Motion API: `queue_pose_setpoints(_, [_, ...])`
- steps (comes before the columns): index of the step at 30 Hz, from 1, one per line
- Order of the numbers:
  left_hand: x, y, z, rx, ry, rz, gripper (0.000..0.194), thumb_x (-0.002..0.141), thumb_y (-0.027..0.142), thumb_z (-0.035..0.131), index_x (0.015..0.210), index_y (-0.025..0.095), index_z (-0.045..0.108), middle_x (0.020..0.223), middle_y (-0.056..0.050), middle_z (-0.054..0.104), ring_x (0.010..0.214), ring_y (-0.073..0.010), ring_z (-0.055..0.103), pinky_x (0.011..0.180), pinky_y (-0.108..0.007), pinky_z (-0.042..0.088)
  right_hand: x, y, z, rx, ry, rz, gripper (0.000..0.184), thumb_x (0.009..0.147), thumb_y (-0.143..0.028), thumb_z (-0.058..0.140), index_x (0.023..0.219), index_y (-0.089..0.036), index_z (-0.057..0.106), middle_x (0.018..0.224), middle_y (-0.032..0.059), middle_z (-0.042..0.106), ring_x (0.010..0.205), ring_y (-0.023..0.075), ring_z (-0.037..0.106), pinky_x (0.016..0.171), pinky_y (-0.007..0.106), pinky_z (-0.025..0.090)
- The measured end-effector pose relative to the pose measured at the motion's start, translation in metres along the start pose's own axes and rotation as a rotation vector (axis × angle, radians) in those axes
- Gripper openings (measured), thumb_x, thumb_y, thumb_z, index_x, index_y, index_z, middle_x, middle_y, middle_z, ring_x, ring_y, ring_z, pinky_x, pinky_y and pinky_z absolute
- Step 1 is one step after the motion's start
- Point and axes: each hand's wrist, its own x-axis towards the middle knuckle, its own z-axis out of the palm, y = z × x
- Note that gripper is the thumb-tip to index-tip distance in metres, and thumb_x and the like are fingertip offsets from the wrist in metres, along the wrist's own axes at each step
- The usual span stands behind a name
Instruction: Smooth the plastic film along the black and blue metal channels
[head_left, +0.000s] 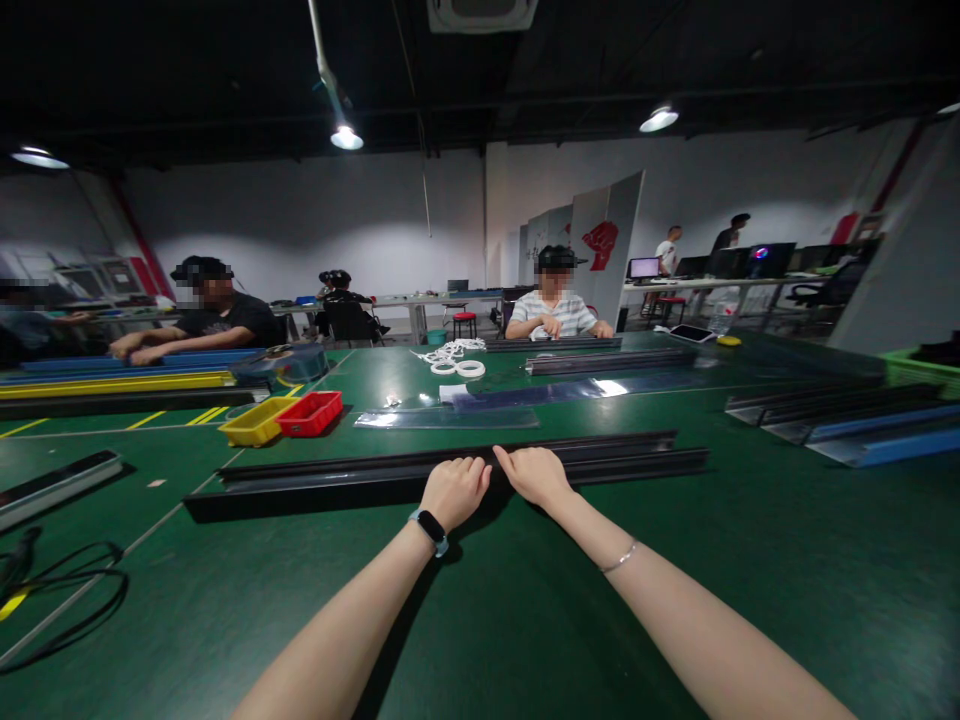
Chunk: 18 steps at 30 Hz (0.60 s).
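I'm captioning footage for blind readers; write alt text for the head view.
A person's left hand and right hand curl over a long black profile on a green table. Beyond lie a yellow tray, a red tray, a clear strip and white rings; a co-worker sits opposite.

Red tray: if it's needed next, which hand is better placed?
The left hand, I'd judge: it's nearer the red tray, which sits beyond the black rail on that side. The right hand would likely have to cross past the left.
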Motion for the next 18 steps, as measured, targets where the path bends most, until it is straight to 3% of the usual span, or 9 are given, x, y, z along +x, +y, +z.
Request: queue_pose_setpoints(18, [0.0007, 0.0012, 0.0033, -0.001, 0.034, -0.043, 0.034, 0.084, 0.034, 0.025, 0.068, 0.015, 0.049, 0.061, -0.004, 0.051, 0.059, -0.0108, 0.046, 0.056, -0.024, 0.026, -0.0029, 0.0012, 0.0020, -0.006, 0.027, -0.051, 0.067, 0.083, -0.048, 0.006, 0.068, -0.016, 0.063, 0.068, 0.0079, 0.060, 0.066, 0.0135, 0.056, 0.060, 0.023, 0.034])
